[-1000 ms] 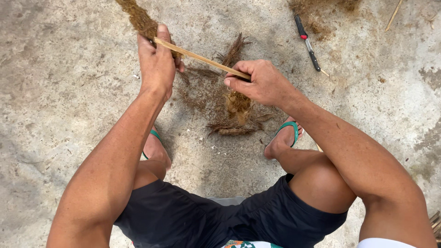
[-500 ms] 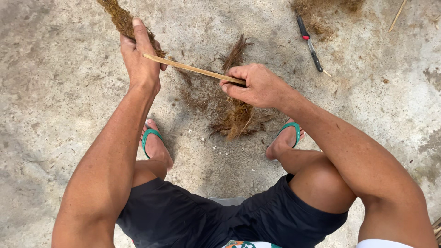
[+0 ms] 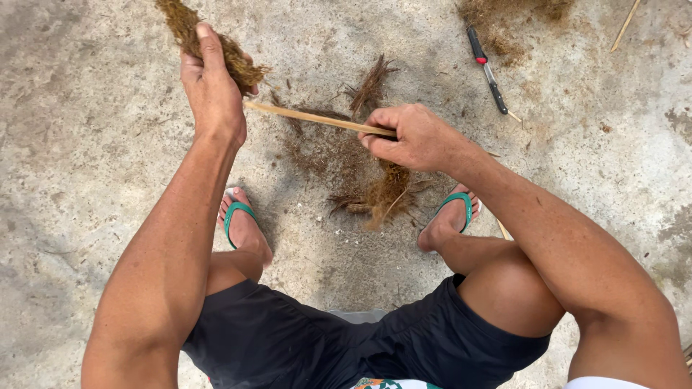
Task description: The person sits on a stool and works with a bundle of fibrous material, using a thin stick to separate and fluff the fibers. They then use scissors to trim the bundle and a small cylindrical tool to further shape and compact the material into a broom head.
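Two bare hands worked above a concrete floor (image 3: 86,144), seen from over the person's knees. At the upper left of the frame the left hand (image 3: 213,90) was raised on a nearly straight forearm, its back toward the camera, thumb pointing up, its grip clenched around a tuft of brown fibre (image 3: 205,43) that stuck out above and to the right of the fist. Right of centre, the right hand (image 3: 411,137) came in on a bent arm from the lower right, knuckles up, its grip pinched closed on one end of a thin pale stick (image 3: 317,119). That stick ran slantwise up and left, its far end just beside the left hand's fist, below the tuft. Beneath both hands, at the middle of the frame, a loose heap of fibre scraps (image 3: 375,187) lay on the floor between two feet in green sandals (image 3: 238,216). A knife with a black and red handle (image 3: 486,68) lay at the upper right, well apart from either hand.
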